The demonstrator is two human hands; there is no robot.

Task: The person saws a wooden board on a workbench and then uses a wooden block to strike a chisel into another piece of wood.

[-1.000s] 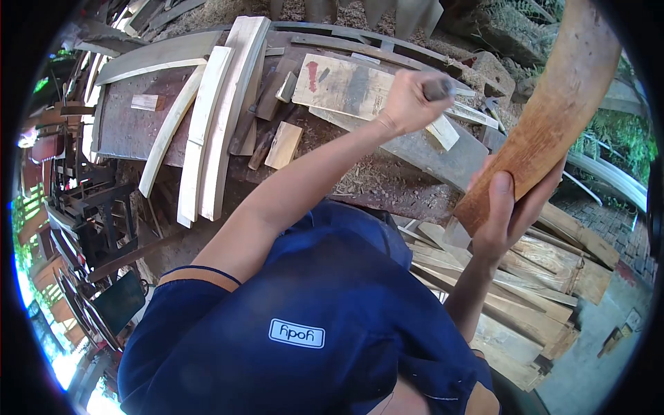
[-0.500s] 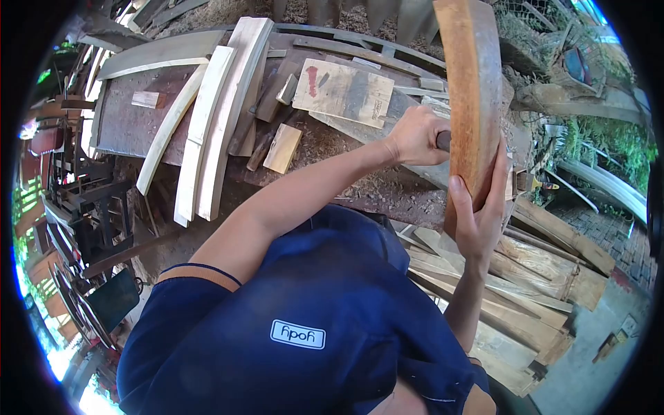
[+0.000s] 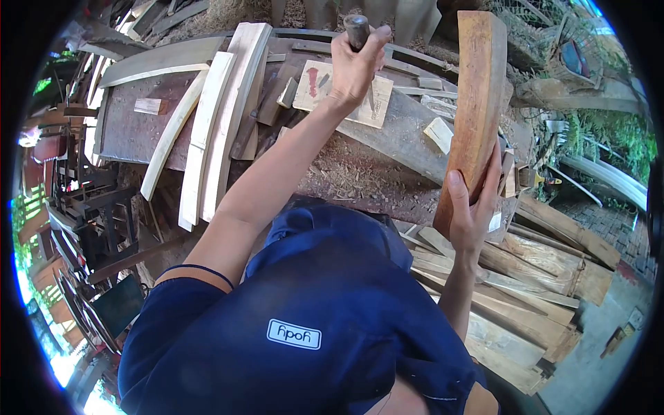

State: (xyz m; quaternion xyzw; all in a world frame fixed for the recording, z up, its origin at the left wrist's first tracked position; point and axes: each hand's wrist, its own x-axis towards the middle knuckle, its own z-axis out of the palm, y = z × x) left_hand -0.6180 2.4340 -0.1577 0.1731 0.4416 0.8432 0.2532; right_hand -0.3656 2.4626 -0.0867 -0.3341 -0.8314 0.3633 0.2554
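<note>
My left hand [image 3: 355, 69] is closed around the dark handle [image 3: 357, 29] of a tool, its rounded end pointing up. The rest of the tool is mostly hidden by my fingers. Beneath that hand lies a thin plywood board [image 3: 380, 104] with a red mark. At the right, my right hand [image 3: 473, 211] grips the lower part of a thick, slightly curved brown wooden piece [image 3: 477, 90], thumb on the near face and fingers around the right side. A small pale wood block [image 3: 438, 135] lies just left of this piece.
Long pale curved strips [image 3: 228, 124] lie across the left of the shavings-strewn workbench [image 3: 346, 162]. A small block [image 3: 151, 106] sits farther left. Stacked planks [image 3: 532, 263] are at the lower right, with chair-like frames [image 3: 83, 256] at the far left.
My left hand has moved up and left, away from the brown wooden piece, carrying the dark-handled tool. The piece has shifted slightly and turned in my right hand, showing more of its near face.
</note>
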